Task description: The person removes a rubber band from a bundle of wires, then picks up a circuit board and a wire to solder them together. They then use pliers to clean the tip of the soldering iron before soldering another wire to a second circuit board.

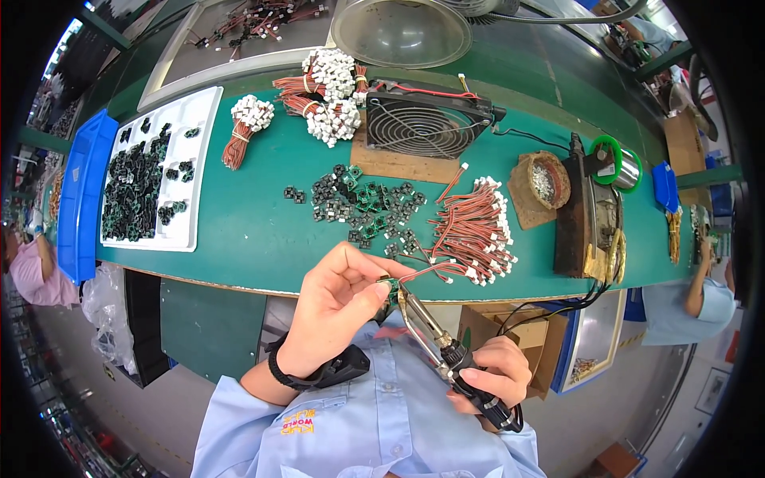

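My left hand (331, 307) is pinched on a small green circuit board (390, 287), just off the table's front edge. A red-and-black wire lead (426, 272) runs from that board toward the white plugs on the table. In my right hand (500, 373) is a soldering iron (454, 353) with a thin feed tube along its barrel. The iron's tip points up and left and is at the board; fingers and small size hide whether it touches. Beyond my hands lie a heap of small black-and-green boards (370, 203) and a fan of wire leads with white connectors (476, 227).
At left are a white tray (209, 135) of black parts and a blue bin (85, 199). Tied wire bundles (331, 76) and a fan (426, 123) stand at the back. A bowl (550, 182) and solder spool (625, 169) are right. Co-workers sit at both sides.
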Demonstrator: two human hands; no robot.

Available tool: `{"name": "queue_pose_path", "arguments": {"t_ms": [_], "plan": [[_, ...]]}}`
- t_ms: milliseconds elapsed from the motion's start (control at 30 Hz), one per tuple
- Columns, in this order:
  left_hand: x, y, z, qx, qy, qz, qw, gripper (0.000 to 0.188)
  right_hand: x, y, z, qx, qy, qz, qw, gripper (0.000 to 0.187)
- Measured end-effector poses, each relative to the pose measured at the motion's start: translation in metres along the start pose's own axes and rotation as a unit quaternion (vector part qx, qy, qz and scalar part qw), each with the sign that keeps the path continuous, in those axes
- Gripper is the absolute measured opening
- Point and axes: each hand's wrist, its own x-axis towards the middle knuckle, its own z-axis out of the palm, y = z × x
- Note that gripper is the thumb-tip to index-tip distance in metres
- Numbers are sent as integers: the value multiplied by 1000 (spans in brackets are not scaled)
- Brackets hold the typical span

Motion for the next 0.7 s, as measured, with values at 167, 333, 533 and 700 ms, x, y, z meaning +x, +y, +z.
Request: {"name": "queue_pose_path", "arguments": {"t_ms": [167, 333, 533, 700], "plan": [[0, -1, 0, -17, 0, 3, 1000, 9, 1, 0, 1, 2, 0, 2, 1000, 45], [-1, -2, 0, -12, -5, 5, 1000, 9, 0, 0, 1, -5, 4, -5, 1000, 45], [-1, -1, 1, -5, -6, 9, 1000, 9, 1, 0, 1, -11, 4, -7, 1000, 45], [-1, -1, 0, 24, -9, 17, 1000, 10, 0, 0, 0, -21, 2, -10, 1000, 45]]}}
